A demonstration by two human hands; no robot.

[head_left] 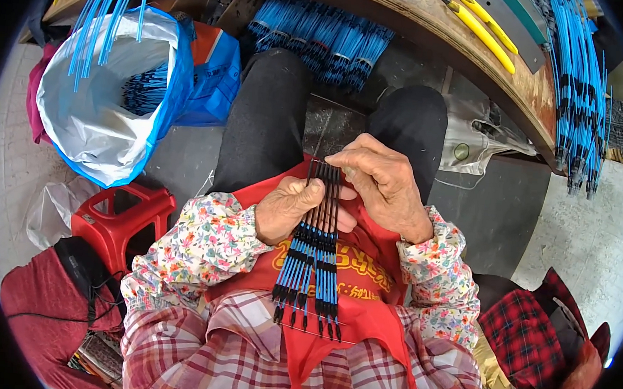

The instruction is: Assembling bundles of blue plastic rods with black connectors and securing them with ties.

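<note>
In front of my red apron (364, 270), a fanned row of thin blue-and-black rods (309, 267) lies in my left hand (287, 206). Its thumb presses on top of them and its fingers run underneath. Their dark upper ends point away from me, while the blue parts with black bands spread toward my body. A thin pale strand crosses near the lower black tips. My right hand (386, 179) is bent over the far ends, thumb and fingers pinched together at the rightmost rods' tips. What exactly lies between those fingertips is partly hidden.
A blue-and-white bag (91, 143) at left holds more rods. Bundles of blue rods (322, 36) lie beneath the wooden table (403, 17); others (578, 105) hang over its right edge. Yellow-handled pliers (485, 37) rest on it. A red stool (126, 218) stands left.
</note>
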